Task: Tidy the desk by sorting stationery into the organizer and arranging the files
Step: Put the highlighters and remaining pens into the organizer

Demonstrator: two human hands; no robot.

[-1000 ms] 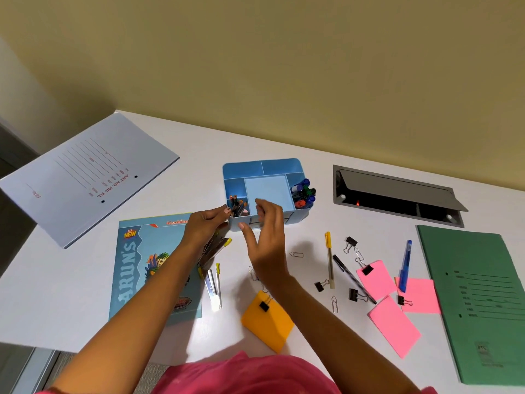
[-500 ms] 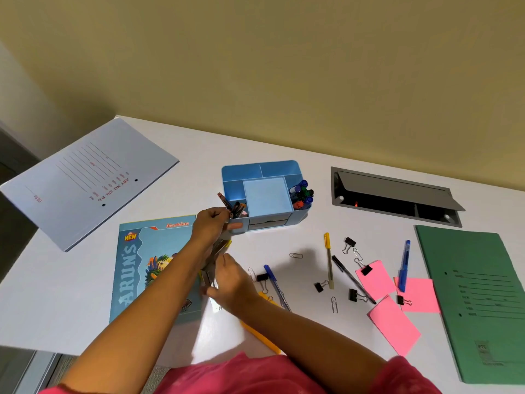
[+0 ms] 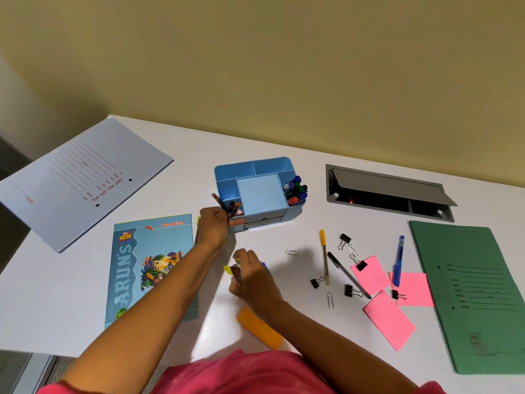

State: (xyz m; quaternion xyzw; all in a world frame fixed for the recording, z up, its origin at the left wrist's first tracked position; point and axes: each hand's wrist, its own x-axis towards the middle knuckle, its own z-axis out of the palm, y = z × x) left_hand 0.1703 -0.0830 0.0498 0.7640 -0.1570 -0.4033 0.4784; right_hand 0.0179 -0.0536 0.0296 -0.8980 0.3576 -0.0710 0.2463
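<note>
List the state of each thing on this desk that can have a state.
Organizer: upright, markers in its right compartment.
Left hand: grips pens at the organizer.
Right hand: pinches a yellow item, blurred.
Desk hatch: lid open.
Green file: closed, flat.
Grey file: closed, flat.
Blue pen: lying across a pink note.

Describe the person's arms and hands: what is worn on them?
Both arms are bare down to the left hand and right hand. Short pink sleeves of a pink top show at the bottom edge. No watch, bracelet, ring or glove is visible.
</note>
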